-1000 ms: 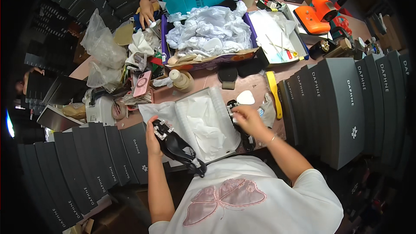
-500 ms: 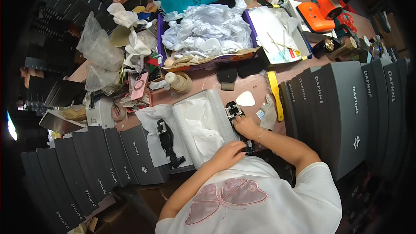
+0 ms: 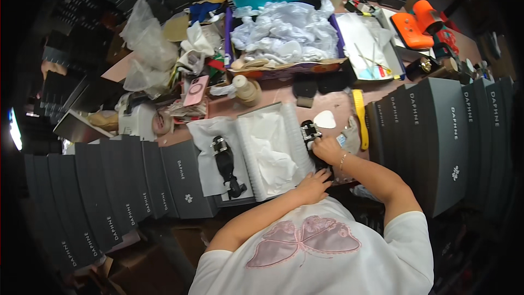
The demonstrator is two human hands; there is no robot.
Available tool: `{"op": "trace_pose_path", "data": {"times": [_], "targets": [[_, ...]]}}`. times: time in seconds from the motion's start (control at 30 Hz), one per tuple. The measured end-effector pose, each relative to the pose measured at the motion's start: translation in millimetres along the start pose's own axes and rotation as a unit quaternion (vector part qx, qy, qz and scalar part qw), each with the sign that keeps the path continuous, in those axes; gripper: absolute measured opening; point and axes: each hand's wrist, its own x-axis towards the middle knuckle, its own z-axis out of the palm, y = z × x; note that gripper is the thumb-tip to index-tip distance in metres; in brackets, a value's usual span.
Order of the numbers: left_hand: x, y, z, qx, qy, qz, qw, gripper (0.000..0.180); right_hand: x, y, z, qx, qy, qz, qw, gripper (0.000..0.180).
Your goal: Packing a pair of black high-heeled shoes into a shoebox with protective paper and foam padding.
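A black sandal [image 3: 311, 130] with a sparkling ornament on its front lies on the table edge, close before my body. My right hand [image 3: 327, 150] is closed on its middle, the fingers bent down around it. At the sandal's heel end my left hand [image 3: 314, 187] grips with curled fingers; the fingertips are partly hidden. Left of my hands stands a box lined with white tissue paper [image 3: 267, 142]. Beside it, a second black sandal [image 3: 224, 161] with the same ornament rests on white paper. A white teardrop-shaped pad [image 3: 326, 119] lies just beyond the held sandal.
Dark shoe boxes [image 3: 436, 142] stand in a row on the right, and more boxes [image 3: 123, 186] on the left. A yellow brush [image 3: 360, 120], a bottle [image 3: 247, 90], a pink phone [image 3: 196, 90] and a purple bin [image 3: 229, 43] of crumpled paper surround the work area.
The whole view has shifted, so the table things sit further right and the left boxes higher. Both hands stay at the sandal. The other person's hands at the far left have mostly left the view.
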Motion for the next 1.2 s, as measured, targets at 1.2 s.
{"op": "trace_pose_path", "data": {"times": [1.2], "targets": [[-69.1, 14.7, -72.7, -0.221, 0.338, -0.103, 0.909, 0.035, 10.6, 97.2, 2.5, 0.402, 0.107, 0.305, 0.857, 0.033]]}}
